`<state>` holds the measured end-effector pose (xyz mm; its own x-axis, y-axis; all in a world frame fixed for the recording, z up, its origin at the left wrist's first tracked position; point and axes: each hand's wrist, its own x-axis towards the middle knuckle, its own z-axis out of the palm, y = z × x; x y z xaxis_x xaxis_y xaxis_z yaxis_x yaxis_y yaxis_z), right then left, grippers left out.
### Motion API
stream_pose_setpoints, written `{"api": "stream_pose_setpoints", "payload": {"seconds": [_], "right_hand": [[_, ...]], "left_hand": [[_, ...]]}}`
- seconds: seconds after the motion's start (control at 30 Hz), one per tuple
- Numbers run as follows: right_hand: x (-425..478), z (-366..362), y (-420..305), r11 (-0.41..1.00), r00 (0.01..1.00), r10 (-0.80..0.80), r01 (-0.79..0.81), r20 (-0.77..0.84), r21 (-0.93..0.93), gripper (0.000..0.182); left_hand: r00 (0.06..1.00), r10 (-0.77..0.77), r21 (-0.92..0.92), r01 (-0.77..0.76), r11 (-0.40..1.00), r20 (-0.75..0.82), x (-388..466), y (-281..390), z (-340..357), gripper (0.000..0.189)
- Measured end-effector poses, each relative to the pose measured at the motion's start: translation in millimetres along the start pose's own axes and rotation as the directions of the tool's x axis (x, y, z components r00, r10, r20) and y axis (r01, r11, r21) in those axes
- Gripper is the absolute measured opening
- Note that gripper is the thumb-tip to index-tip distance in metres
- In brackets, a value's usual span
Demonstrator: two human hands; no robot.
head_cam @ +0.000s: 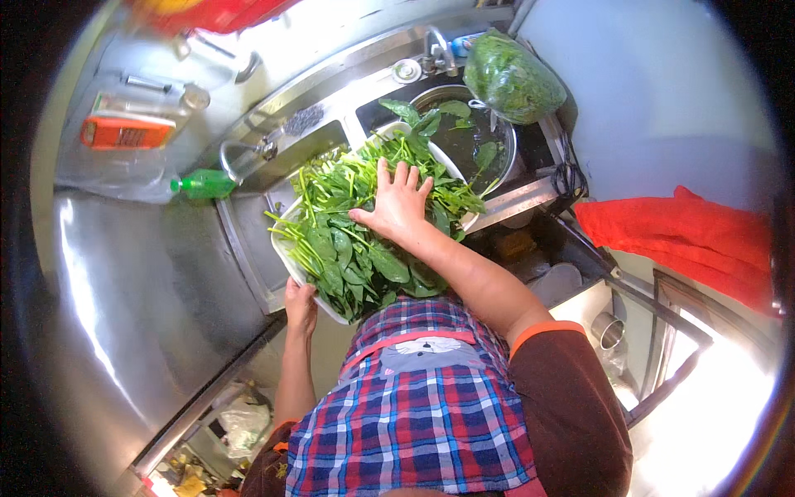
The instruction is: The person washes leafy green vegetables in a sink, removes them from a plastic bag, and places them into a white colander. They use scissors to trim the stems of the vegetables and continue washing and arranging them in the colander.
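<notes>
A white plastic basket (pixel 287 250), heaped with leafy green vegetables (pixel 338 239), is tilted across the front of the sink, close against my apron. My left hand (pixel 300 303) grips the basket's rim at its near left corner. Flat on top of the greens lies my right hand (pixel 397 202), its fingers spread and pressing on the stems. Beyond the basket's right side stands a round metal pot (pixel 511 152) of dark water, where a few loose leaves (pixel 487 155) float. Much of the basket's rim is hidden under the greens.
A clear plastic bag of greens (pixel 515 77) sits right of the faucet (pixel 441 53). A green plastic bottle (pixel 204 184) lies by the left faucet (pixel 230 161). Left is a stainless steel counter (pixel 149 292). A red cloth (pixel 677 242) hangs at the right, near a coiled black cable (pixel 566 177).
</notes>
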<state>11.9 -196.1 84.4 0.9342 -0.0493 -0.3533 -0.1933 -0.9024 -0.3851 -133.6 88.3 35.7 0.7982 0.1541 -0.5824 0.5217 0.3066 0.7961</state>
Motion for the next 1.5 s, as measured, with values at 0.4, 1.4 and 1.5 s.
{"api": "stream_pose_setpoints", "payload": {"seconds": [0.4,1.4,1.5], "right_hand": [[-38.6,-20.6,-8.6,0.888,0.791,-0.322,0.443,-0.520,0.125,0.013],[272.8,57.1,249.7,0.719,0.892,-0.432,0.431,0.135,-0.546,0.068],[309.6,75.1,275.1,0.843,0.945,-0.281,0.326,0.168,-0.427,0.042]], "left_hand": [[0.999,-0.034,0.271,0.034,0.962,-0.003,34.7,-62.4,-52.4,0.030],[0.862,0.243,0.797,0.258,0.547,-0.446,12.9,-61.6,-21.7,0.032],[0.856,0.201,0.824,0.353,0.443,-0.475,21.4,-57.2,-15.0,0.033]]}}
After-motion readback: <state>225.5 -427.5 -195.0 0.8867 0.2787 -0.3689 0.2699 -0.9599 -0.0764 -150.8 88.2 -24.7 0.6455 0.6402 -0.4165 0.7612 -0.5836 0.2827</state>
